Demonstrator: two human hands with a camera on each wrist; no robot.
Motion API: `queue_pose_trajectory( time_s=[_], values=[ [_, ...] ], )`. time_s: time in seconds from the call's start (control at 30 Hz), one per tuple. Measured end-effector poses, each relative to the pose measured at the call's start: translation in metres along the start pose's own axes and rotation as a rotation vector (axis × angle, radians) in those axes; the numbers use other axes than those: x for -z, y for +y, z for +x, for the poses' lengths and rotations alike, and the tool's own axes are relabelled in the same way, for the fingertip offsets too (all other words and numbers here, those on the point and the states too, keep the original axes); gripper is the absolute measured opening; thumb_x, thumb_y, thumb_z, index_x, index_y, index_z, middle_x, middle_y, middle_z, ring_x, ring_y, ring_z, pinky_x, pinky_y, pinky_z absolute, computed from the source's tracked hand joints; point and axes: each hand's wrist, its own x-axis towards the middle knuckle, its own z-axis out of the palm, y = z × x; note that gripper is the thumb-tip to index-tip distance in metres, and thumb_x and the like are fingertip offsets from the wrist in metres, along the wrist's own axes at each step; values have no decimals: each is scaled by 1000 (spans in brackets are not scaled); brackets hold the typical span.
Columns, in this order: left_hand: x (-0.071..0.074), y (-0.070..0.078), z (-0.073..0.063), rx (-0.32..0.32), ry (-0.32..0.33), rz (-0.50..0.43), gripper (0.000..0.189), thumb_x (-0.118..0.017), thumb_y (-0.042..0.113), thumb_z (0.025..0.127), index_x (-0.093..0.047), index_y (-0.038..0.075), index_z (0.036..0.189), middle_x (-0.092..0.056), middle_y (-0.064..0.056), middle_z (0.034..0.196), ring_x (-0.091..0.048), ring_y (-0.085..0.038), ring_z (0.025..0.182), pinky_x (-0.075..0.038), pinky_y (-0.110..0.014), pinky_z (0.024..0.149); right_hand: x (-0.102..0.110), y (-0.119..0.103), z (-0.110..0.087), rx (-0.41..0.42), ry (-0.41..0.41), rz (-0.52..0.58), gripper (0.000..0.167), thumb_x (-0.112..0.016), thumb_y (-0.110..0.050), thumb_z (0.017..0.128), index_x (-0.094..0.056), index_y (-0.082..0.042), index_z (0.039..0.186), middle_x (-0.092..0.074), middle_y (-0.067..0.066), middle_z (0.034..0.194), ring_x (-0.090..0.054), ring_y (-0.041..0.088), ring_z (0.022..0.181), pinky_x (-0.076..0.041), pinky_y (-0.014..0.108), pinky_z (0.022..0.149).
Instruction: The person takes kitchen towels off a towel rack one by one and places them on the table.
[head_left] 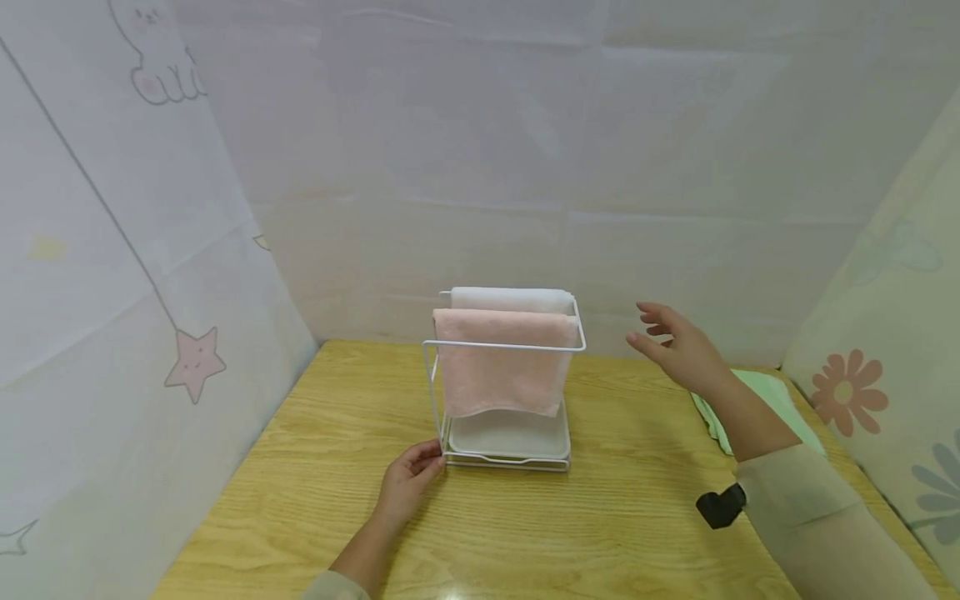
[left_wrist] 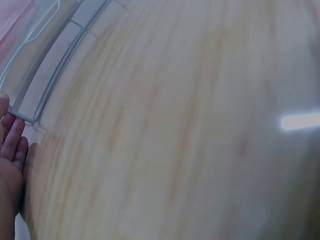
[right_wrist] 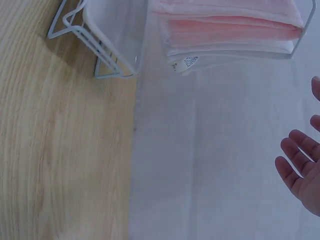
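Note:
A white wire towel rack (head_left: 504, 344) stands mid-table, with a pink towel (head_left: 504, 367) hung over a front bar and a white towel (head_left: 510, 298) over the bar behind it. A pale tray (head_left: 510, 435) lies in its base. My left hand (head_left: 408, 483) holds the rack's lower front left corner between thumb and fingers; the left wrist view catches that corner (left_wrist: 32, 119) at its edge. To the right of the rack, my right hand (head_left: 682, 350) hovers with fingers spread and loosely bent, touching nothing. Its fingers (right_wrist: 300, 155) show at the right of the right wrist view.
A light green cloth (head_left: 776, 404) lies at the table's right rear, partly behind my right forearm. The wooden table (head_left: 315, 467) meets a pale sheet wall (head_left: 450, 167) at the back, with printed sheets on both sides. A small tag (right_wrist: 187, 63) hangs from the white towel.

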Motion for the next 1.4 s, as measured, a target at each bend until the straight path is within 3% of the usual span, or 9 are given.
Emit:
queue_pose_trajectory(
  time_s=[0.17, 0.73, 1.03, 1.4],
  values=[
    [0, 0, 2, 26, -2, -9, 33, -67, 5, 91, -62, -7, 121, -65, -25, 119, -67, -23, 102, -53, -13, 80, 0, -17, 10, 32, 13, 25, 67, -54, -46, 99, -31, -12, 152, -46, 20, 145, -46, 38, 129, -41, 56, 105],
    [1, -3, 2, 29, 4, -17, 33, -68, 5, 90, -62, -6, 121, -65, -25, 119, -67, -13, 97, -53, -13, 80, -10, -65, 35, 108, -11, 88, 60, -66, -34, 94, -43, -14, 146, -53, 14, 137, -49, 32, 125, -43, 50, 104],
    [1, -5, 0, 12, -5, 14, 33, -67, 7, 91, -62, -6, 121, -65, -25, 119, -67, -18, 99, -53, -14, 80, -21, -93, 48, 158, -63, 121, 61, -70, -29, 91, -45, -14, 145, -53, 14, 138, -49, 30, 125, -42, 49, 106],
    [-2, -4, 2, 18, 7, -3, 33, -69, 6, 91, -63, -6, 121, -66, -24, 119, -67, -16, 98, -53, -13, 81, -39, -106, 62, 220, -158, 105, 58, -77, -26, 84, -55, -12, 136, -58, 10, 134, -50, 27, 124, -42, 48, 107]
  ],
)
